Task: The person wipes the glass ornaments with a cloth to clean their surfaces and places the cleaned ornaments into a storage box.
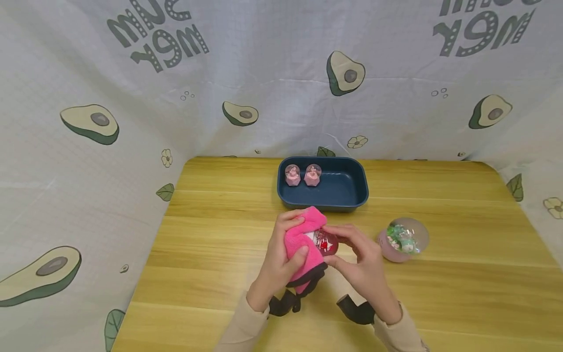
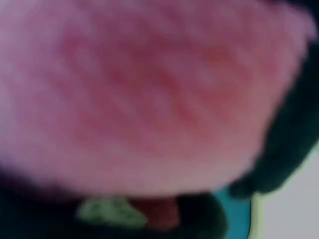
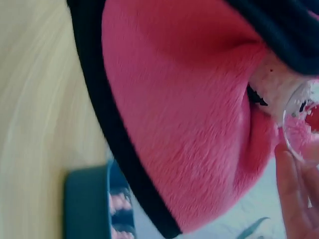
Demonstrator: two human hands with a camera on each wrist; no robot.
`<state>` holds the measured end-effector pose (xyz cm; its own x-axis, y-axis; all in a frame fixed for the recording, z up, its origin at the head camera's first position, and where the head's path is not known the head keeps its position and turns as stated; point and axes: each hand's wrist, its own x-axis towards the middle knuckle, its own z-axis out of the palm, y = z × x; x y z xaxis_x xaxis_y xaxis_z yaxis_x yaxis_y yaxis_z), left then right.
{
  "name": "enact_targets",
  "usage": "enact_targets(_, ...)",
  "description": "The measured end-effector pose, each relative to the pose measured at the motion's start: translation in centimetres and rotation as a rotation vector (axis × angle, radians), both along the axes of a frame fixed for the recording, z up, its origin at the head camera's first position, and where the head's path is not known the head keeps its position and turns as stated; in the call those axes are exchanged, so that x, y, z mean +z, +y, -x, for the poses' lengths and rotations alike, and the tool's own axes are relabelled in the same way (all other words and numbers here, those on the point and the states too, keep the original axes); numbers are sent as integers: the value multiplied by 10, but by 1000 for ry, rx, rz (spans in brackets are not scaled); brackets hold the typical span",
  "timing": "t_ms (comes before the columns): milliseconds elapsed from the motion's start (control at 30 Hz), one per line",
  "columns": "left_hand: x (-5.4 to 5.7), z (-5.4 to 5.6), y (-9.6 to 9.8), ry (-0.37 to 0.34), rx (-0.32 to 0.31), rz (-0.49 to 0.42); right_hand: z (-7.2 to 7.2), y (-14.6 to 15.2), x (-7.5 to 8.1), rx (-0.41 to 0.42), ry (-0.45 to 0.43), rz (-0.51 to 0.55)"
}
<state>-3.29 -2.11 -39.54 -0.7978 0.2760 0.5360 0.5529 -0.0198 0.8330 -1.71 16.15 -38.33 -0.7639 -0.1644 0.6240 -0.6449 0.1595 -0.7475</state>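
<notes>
A pink cloth point(image 1: 303, 244) with a dark edge is wrapped around the base of a snow globe point(image 1: 326, 243) that has red and white figures inside. My left hand point(image 1: 281, 249) grips the globe through the cloth, thumb on the near side. The fingertips and thumb of my right hand point(image 1: 361, 254) pinch the clear dome from the right. In the right wrist view the cloth point(image 3: 184, 114) hangs in front, and the dome point(image 3: 304, 124) shows at the right edge. Pink cloth point(image 2: 149, 99) fills most of the left wrist view, blurred.
Behind the hands stands a dark blue tray point(image 1: 345, 188) with two small pink snow globes point(image 1: 292, 176) on its left side. A larger snow globe point(image 1: 402, 239) with a pink base and green figures stands on the wooden table point(image 1: 198, 234), right of my right hand.
</notes>
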Motion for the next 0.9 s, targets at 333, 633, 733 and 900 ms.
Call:
enact_targets(333,-8,5,2,197,109,27,-10,-11,4,-20,-441,203)
enact_targets(633,-4,2,2,25,136,-131,-4,-7,-2,93,-9,21)
enact_targets(733,-3,2,2,58,140,-144,-3,-9,-6,62,64,31)
enact_targets(900,-5,2,4,181,159,-100,-7,-16,-7,-29,-45,104)
